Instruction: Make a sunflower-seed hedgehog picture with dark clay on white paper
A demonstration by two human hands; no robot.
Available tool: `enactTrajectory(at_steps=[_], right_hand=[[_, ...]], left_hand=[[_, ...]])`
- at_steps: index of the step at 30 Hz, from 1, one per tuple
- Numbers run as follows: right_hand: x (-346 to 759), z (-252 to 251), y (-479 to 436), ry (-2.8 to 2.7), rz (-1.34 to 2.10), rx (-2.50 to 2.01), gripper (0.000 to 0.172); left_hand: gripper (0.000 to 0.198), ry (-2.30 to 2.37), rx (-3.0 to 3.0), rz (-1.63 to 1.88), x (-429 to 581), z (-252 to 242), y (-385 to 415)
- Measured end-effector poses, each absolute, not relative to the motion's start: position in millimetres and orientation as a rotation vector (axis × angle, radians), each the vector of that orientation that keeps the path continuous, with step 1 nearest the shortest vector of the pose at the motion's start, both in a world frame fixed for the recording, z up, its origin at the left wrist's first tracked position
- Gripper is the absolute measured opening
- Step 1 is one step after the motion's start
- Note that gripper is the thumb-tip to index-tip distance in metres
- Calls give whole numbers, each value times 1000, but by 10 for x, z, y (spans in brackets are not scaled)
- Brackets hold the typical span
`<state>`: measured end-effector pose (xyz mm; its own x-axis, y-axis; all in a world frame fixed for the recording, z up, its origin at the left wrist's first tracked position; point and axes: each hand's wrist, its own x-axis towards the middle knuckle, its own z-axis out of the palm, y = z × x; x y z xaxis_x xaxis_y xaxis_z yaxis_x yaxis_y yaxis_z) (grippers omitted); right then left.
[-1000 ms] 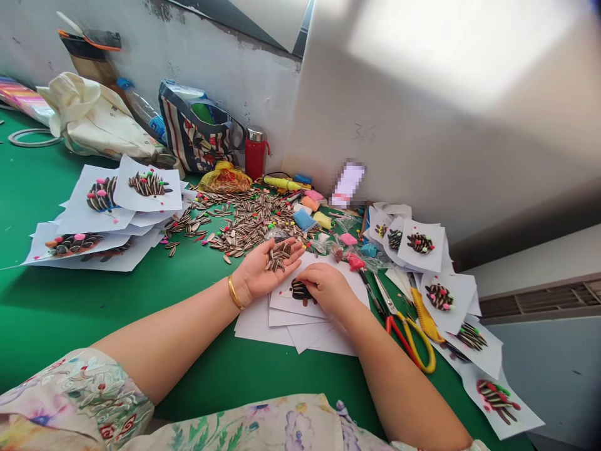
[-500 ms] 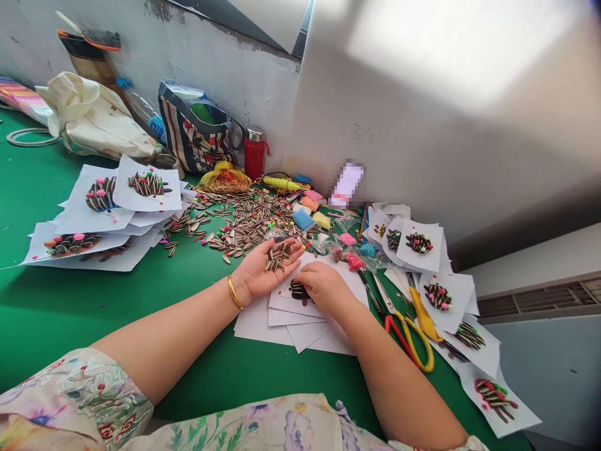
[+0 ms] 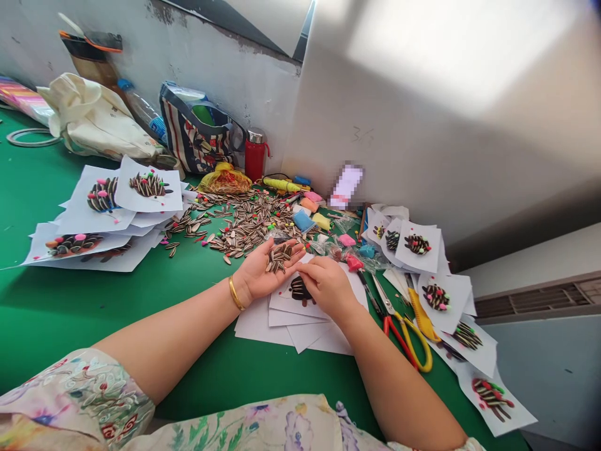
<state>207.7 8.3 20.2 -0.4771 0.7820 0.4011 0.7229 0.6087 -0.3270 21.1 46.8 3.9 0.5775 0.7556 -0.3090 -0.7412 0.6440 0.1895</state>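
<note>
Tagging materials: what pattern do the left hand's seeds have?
The seeds show dark and pale stripes, head view.

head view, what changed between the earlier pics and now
The right hand has moved: its fingertips have shifted from the dark seed figure toward the left hand's fingers. Whether it has picked up or let go of a seed cannot be told. The left hand stays open, palm up, holding its sunflower seeds; the paper under the figure and the scissors stay put.

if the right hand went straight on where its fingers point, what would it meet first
Probably the open left hand or the striped seeds lying in it, though how their heights compare is unclear.
</note>
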Motion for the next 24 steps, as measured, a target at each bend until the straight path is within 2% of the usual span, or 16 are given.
enactTrajectory(at_steps=[6,10,16,20,24], right_hand=[[1866,309,112,-2318,210,-1142,17],[1737,345,151,-2348,165,-1229,5],[1567,342,227,-2357,171,-1218,14],[1468,330,276,-2417,125,-1199,13],[1435,335,307,-2415,75,-1201,14]], left_hand=[[55,378,81,838,209,52,478],[59,385,110,815,205,101,472],[57,384,84,765,210,79,472],[49,439,73,757,206,30,479],[50,438,73,765,196,35,480]])
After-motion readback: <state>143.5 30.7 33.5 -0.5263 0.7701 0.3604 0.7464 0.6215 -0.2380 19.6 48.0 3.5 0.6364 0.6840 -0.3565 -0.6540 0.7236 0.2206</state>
